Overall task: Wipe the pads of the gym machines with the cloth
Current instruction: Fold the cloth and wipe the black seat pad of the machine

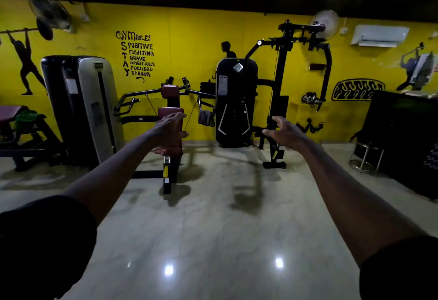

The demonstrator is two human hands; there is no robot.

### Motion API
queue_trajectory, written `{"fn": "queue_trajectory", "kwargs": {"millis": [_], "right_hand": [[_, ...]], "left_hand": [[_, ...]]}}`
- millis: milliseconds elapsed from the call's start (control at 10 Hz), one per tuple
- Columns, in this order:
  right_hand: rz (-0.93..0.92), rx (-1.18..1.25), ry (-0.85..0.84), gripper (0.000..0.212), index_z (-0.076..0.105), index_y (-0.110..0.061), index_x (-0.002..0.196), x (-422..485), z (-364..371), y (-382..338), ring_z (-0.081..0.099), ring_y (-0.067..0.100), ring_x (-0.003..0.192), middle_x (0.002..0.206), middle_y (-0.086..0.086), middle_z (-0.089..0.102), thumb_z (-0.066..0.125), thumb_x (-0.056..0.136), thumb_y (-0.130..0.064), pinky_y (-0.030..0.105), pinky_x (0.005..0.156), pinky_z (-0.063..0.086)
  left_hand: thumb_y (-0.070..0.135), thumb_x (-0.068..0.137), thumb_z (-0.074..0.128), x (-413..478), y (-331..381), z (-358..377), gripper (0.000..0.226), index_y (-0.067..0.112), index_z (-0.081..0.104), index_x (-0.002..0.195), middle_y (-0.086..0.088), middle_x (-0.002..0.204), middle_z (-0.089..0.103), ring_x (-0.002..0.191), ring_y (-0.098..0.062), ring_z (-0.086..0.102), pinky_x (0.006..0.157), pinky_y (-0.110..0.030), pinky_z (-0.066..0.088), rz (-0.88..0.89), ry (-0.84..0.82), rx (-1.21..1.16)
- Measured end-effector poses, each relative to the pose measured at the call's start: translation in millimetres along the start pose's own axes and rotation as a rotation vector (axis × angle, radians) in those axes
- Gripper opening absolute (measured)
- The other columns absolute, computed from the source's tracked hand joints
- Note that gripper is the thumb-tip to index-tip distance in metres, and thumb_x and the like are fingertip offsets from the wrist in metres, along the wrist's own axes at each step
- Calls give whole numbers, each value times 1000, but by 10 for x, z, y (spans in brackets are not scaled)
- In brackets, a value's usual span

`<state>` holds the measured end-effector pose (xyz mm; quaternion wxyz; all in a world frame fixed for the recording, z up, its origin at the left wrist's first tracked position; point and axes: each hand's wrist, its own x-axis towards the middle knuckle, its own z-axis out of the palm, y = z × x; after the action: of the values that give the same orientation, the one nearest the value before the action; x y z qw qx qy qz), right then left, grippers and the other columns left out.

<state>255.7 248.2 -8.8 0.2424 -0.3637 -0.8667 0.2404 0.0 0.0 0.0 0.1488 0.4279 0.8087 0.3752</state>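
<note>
Left hand (169,129), right hand (287,132): held outstretched, fingers loosely spread, nothing gripped. Grey cloth (206,117): hung at right edge of machine (171,171), beside maroon pads (169,91).

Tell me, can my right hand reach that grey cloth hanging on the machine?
Probably not yet: the right hand is empty and the grey cloth hangs across open floor; nothing blocks a step forward.

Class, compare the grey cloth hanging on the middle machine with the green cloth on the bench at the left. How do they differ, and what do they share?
Colour: the grey cloth is dull, while the green cloth is bright.
Pose: the grey cloth hangs down from the machine, and the green cloth lies bunched on the bench.
Place: the grey cloth is near the middle of the view, the green cloth at the far left.
Shared: neither is being held.
</note>
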Motion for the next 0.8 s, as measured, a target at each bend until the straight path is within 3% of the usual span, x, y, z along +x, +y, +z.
{"fn": "queue_trajectory", "kwargs": {"millis": [200, 300, 500, 600, 700, 800], "right_hand": [[4, 2, 6, 76, 26, -12, 156, 628, 263, 113, 41, 33, 140, 158, 18, 33, 64, 96, -38, 32, 90, 42], [-7, -9, 5, 77, 26, -12, 156, 1001, 376, 209, 41, 34, 140, 157, 18, 35, 65, 95, -37, 34, 95, 42], [-23, -12, -14, 75, 26, -10, 156, 2021, 536, 410, 45, 33, 136, 155, 17, 38, 65, 96, -32, 32, 91, 42], [-50, -46, -24, 76, 25, -9, 156, 2629, 664, 489, 42, 34, 139, 156, 17, 36, 66, 95, -30, 36, 97, 42], [-68, -65, -41, 78, 24, -8, 156, 3016, 818, 534, 37, 35, 142, 159, 18, 32, 66, 95, -29, 38, 104, 41], [-67, -67, -50, 77, 27, -5, 155, 3509, 1063, 578, 39, 34, 141, 157, 20, 35, 67, 94, -28, 37, 106, 40]], "left_hand": [[28, 98, 56, 601, -140, 84, 61, 21, 26, 151, -19, 137, 55, 79, -33, 63, 56, -29, 51, -16, 1, 115], [30, 99, 56, 927, -186, 146, 58, 19, 30, 150, -18, 134, 58, 67, -29, 59, 56, -30, 52, -51, 1, 93], [52, 81, 72, 1790, -252, 236, 81, 23, 35, 148, -15, 127, 63, 68, -30, 62, 60, -32, 55, -175, 5, -126], [34, 97, 60, 2436, -267, 253, 59, 33, 32, 149, -9, 133, 59, 95, -32, 66, 70, -32, 53, -131, 20, -109], [29, 98, 58, 2798, -309, 288, 60, 30, 30, 151, -5, 146, 49, 123, -27, 57, 83, -29, 46, -30, 67, 29], [32, 99, 56, 3398, -476, 301, 58, 31, 30, 151, -9, 147, 48, 130, -33, 52, 79, -34, 45, -112, 24, -42]]}}
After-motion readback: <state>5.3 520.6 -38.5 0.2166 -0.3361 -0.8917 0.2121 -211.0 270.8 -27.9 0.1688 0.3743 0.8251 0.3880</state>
